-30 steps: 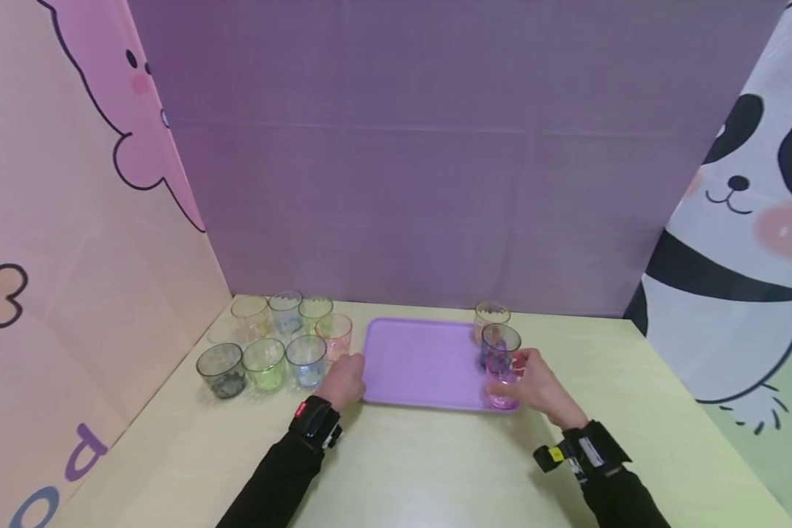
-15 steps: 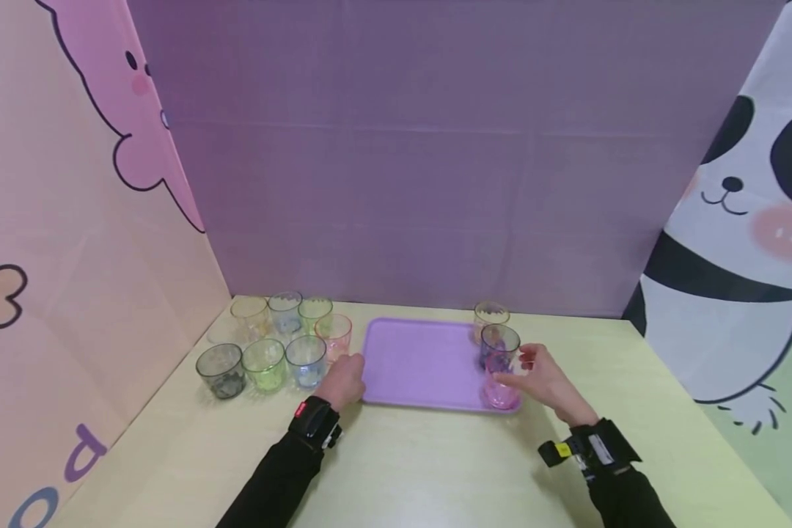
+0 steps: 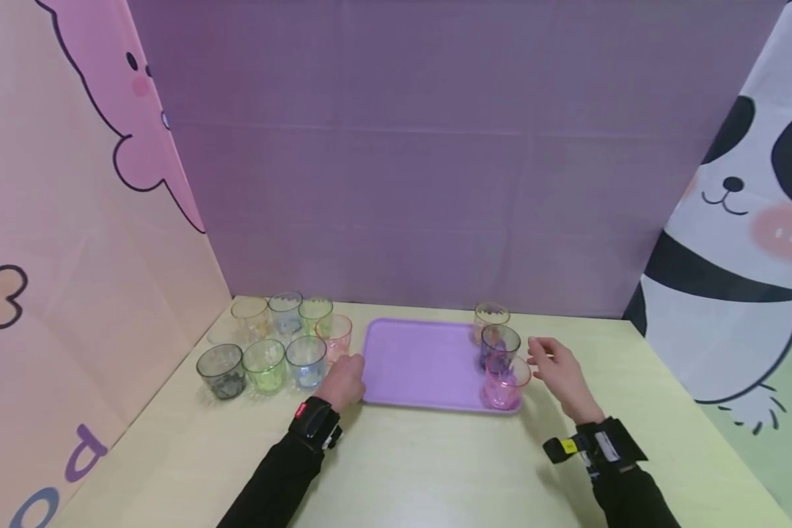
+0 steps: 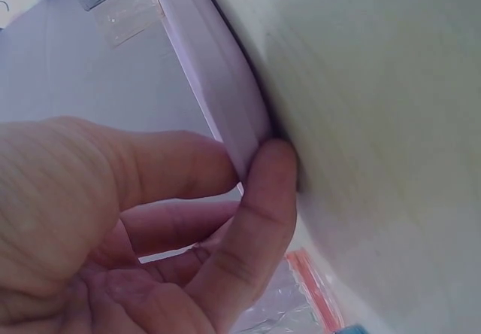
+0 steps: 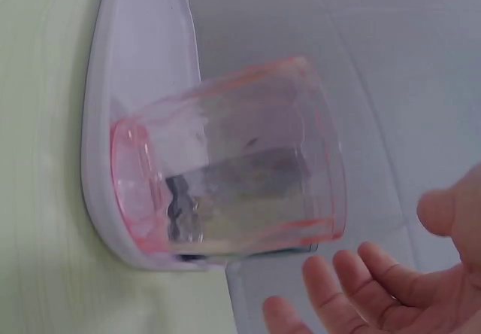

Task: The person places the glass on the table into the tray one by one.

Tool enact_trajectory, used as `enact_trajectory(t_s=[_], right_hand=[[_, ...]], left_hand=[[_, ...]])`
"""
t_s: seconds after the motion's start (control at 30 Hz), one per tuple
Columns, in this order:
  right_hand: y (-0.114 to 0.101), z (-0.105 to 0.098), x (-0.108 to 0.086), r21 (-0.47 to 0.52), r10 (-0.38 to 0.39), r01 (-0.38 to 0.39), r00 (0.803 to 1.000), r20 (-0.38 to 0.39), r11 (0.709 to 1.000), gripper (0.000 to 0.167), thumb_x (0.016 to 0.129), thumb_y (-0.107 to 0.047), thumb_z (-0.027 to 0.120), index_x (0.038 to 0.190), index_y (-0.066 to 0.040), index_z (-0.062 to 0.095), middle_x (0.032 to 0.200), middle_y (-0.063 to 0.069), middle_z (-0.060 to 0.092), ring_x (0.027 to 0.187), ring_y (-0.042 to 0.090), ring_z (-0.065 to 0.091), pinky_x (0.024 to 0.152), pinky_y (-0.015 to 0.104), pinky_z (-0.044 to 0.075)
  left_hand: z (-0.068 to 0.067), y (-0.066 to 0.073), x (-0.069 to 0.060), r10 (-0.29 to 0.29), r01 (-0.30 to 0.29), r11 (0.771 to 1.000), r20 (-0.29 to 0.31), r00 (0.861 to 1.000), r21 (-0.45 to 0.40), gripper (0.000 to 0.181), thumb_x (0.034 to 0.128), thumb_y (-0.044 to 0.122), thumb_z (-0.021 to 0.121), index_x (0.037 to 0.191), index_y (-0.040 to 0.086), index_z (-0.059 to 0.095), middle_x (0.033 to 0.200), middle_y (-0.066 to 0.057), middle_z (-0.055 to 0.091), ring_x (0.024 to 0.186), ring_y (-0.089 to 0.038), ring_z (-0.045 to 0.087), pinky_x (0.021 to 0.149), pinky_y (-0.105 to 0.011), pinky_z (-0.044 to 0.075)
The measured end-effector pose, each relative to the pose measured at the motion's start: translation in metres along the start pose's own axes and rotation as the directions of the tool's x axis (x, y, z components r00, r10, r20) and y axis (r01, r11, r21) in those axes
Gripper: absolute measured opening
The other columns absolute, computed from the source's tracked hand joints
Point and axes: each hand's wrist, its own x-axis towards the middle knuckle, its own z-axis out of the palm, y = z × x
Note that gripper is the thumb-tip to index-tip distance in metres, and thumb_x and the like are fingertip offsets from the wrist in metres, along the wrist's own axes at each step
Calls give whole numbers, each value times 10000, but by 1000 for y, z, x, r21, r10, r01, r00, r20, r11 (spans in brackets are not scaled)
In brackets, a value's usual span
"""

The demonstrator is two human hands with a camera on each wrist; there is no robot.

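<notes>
My left hand (image 3: 343,381) pinches the near left corner of the purple tray (image 3: 419,363); in the left wrist view, thumb and a finger meet on the tray's rim (image 4: 214,71). On the tray's right side a pink-rimmed glass (image 3: 504,389) stands upright at the near corner. Behind it are a dark-rimmed glass (image 3: 499,343) and an amber-rimmed glass (image 3: 490,319), in a row. Just right of the pink-rimmed glass is my right hand (image 3: 563,374), apart from it. In the right wrist view its fingers (image 5: 387,270) are spread loosely beside the glass and hold nothing.
Left of the tray several tinted glasses stand close together, among them a dark one (image 3: 221,372), a green one (image 3: 265,365), a blue one (image 3: 306,362) and a red-rimmed one (image 3: 334,337). A purple backdrop (image 3: 396,183) rises behind the table (image 3: 396,469), with printed panels at both sides.
My right hand has let go of the pink-rimmed glass and drawn away to the right. That glass now stands by itself on the tray. The left hand has stayed at the tray corner.
</notes>
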Motion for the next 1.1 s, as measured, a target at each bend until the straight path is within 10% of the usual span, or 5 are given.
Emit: enact_trajectory(t_s=[0.43,1.1], right_hand=[[29,-5,6,-82,25,-16,994,110,997,342,977,-46,502,1252,158,516,1127,319,597,869,296,658,710,339,603],[44,17,20,-164,85,-56,980,179,985,131,855,47,575,941,93,662,866,170,673,700,186,654,626,325,600]], left_hand=[[2,0,-1,-14,14,999,-15,1000,-29,112,828,-78,561,913,-50,629,779,-135,627,683,-231,577,616,-347,515],[-11,2,-1,-49,43,989,-37,998,-141,157,953,53,534,833,4,621,707,-66,579,610,-187,537,517,-269,435]])
